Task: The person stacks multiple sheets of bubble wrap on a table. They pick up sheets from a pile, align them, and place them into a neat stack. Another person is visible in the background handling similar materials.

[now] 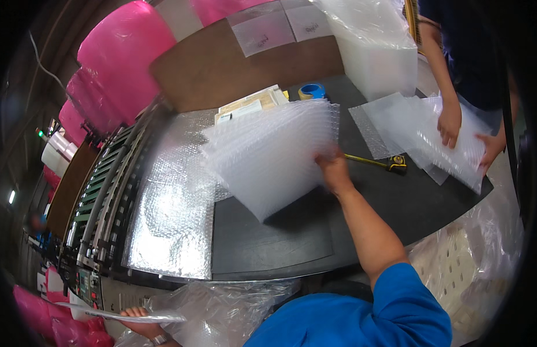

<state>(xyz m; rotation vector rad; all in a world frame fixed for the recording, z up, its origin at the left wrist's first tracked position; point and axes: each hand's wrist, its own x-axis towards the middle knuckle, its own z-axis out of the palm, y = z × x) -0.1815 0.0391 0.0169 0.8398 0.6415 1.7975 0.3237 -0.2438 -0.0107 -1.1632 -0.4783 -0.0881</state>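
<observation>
My right hand (336, 172) grips the right edge of a thick stack of bubble wrap sheets (274, 156), its thumb on top. The stack is slightly fanned and tilted above the black mat. At the lower left, beyond the table's near edge, my left hand (142, 325) is closed around a thin, pale plastic sheet (158, 317), seen edge-on. I cannot make out its exact kind. A shiny sheet of bubble wrap (170, 231) lies flat on the table to the left of the stack.
Across the right end, a co-worker's hands (449, 124) rest on more bubble wrap sheets (413, 127). A yellow tape measure (397, 164) and a blue tape roll (312, 91) lie on the black tabletop (280, 243). A roller machine (101, 196) borders the left; pink rolls (124, 52) stand behind.
</observation>
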